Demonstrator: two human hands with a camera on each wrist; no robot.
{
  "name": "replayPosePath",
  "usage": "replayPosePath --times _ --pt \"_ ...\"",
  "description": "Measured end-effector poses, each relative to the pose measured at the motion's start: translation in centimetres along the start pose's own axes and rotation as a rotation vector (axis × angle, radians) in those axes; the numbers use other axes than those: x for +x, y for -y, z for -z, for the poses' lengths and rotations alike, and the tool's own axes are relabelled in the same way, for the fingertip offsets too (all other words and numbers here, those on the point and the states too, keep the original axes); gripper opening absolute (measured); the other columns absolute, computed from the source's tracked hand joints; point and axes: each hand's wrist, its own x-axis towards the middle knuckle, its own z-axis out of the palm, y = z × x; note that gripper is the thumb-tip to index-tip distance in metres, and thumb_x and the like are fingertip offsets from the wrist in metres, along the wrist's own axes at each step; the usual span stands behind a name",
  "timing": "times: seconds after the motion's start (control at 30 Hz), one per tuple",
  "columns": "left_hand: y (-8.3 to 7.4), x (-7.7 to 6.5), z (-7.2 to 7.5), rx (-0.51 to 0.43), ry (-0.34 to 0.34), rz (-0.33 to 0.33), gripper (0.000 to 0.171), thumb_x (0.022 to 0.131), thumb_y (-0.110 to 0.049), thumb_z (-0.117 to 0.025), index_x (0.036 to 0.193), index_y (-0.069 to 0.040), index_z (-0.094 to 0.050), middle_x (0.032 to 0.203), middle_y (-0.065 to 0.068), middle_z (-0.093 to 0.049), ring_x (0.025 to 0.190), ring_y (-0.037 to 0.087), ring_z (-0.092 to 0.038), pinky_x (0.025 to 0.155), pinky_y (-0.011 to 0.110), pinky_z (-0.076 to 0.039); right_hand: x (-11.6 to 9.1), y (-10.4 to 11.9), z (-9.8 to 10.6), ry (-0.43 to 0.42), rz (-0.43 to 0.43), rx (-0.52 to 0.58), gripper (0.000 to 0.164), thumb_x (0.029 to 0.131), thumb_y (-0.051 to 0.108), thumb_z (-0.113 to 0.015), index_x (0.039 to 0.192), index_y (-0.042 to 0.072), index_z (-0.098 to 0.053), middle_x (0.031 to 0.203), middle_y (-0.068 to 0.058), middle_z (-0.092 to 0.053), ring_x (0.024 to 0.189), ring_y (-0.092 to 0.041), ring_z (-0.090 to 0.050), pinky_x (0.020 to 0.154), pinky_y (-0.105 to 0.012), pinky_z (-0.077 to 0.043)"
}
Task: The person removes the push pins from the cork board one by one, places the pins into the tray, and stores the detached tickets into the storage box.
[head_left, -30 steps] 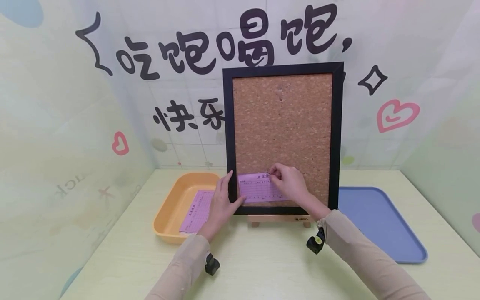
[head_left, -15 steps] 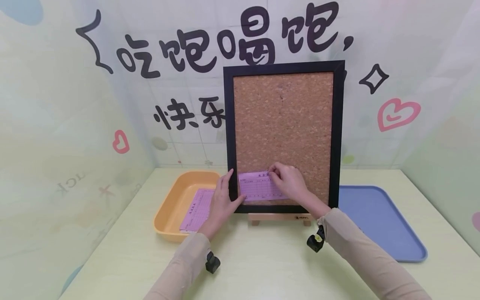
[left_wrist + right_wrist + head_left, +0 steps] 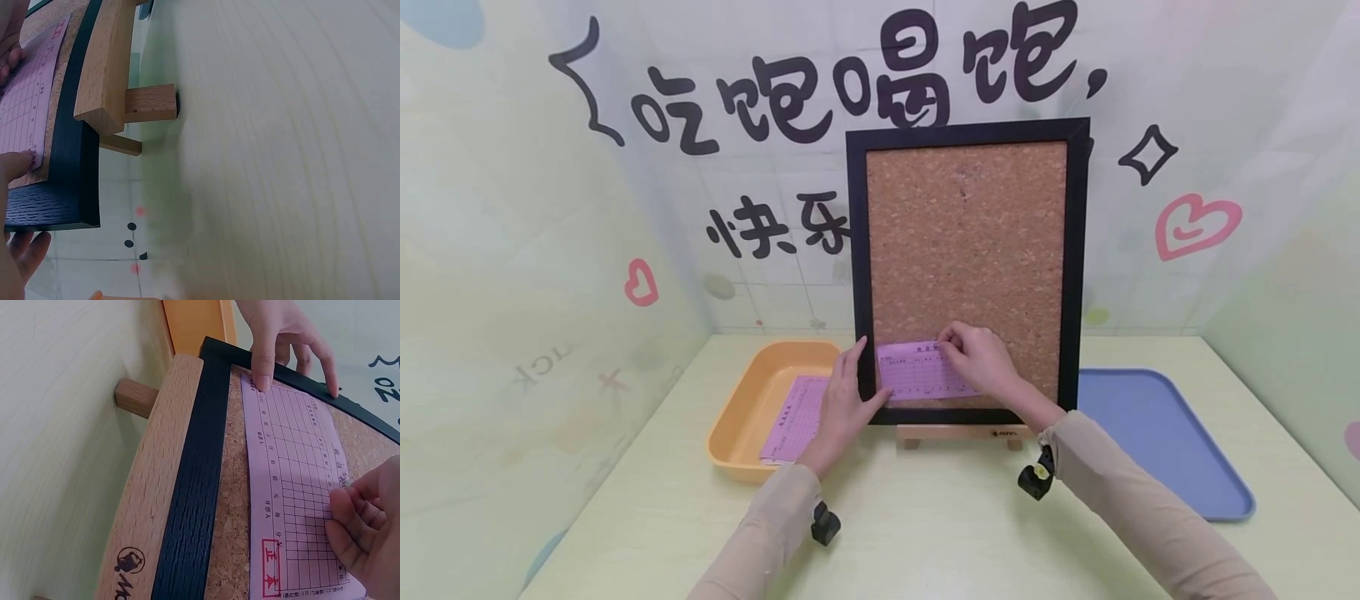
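Observation:
A black-framed cork board (image 3: 970, 233) leans on a wooden easel (image 3: 917, 433). Low on its cork lies a pink receipt slip (image 3: 917, 371), printed side out, with a red stamp box at one end in the right wrist view. My left hand (image 3: 846, 396) grips the board's left edge, thumb pressing the slip's lower left corner, other fingers around the frame (image 3: 281, 374). At the slip's top edge, near the middle, my right hand (image 3: 981, 358) pinches a small pale push pin (image 3: 347, 483), mostly hidden by the fingertips.
On the left, an orange tray (image 3: 730, 425) holds more pink slips (image 3: 793, 421). A flat blue tray (image 3: 1157, 442) lies to the right, partly behind the board and right sleeve. Behind the board hangs a printed wall sheet (image 3: 760, 292).
The head view has shifted slightly. The right wrist and forearm have moved a little to the right, while both hands keep their places on the slip and board.

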Motion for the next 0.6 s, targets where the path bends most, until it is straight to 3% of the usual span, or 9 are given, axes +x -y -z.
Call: replayPosePath --times 0.23,0.6 --pt "0.0 0.06 0.09 0.013 -0.009 -0.022 0.085 0.073 -0.019 -0.076 0.142 -0.017 -0.025 0.129 0.013 -0.041 0.104 0.029 -0.052 0.086 0.042 -0.047 -0.01 -0.22 0.24 0.033 -0.023 0.05 0.009 0.087 0.011 -0.057 0.086 0.006 -0.064 0.064 0.0 -0.056 0.052 -0.01 -0.043 0.045 -0.022 -0.033" --pt "-0.27 -0.02 0.14 0.009 0.005 0.016 0.085 0.074 -0.02 -0.075 0.142 -0.018 -0.025 0.13 0.012 -0.041 0.106 0.028 -0.051 0.09 0.042 -0.045 -0.61 -0.7 0.94 0.088 -0.089 0.161 0.009 0.088 0.01 -0.056 0.088 0.004 -0.063 0.065 -0.002 -0.052 0.054 -0.012 -0.043 0.046 -0.021 -0.033"
